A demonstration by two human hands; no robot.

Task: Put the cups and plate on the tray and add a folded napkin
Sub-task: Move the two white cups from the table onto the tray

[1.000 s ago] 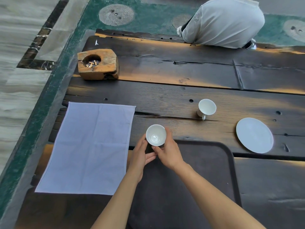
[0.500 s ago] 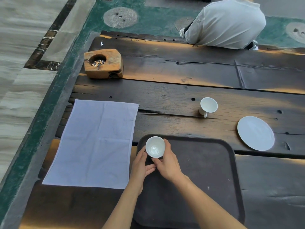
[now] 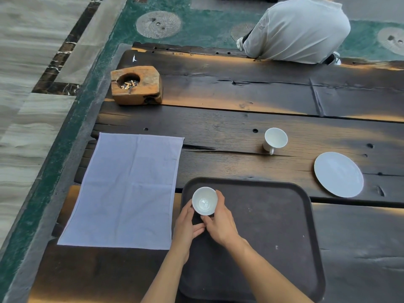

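Head view.

A: Report the location of the first cup (image 3: 204,201).

B: White, mouth up, inside the far-left corner of the dark tray (image 3: 273,226). Whether its base touches the tray surface cannot be determined.

A: State of the hands?

B: Left hand (image 3: 185,224) curls against the cup's left side. Right hand (image 3: 220,224) wraps the right side, thumb on the near wall. Both hold the cup.

A: Remaining items?

B: Second cup (image 3: 275,139) stands upright on the table (image 3: 218,125) beyond the tray, handle toward the camera. Plate (image 3: 338,174) lies flat on the table off the tray's far-right corner, apart from it. Napkin (image 3: 129,189) lies unfolded and flat to the left of the tray, its right edge just beside the tray's left rim.

A: Other objects?

B: Wooden ashtray (image 3: 136,85) holding cigarette butts, at the table's far-left area. A person (image 3: 299,31) in a light top sits at the far edge, back to the camera.
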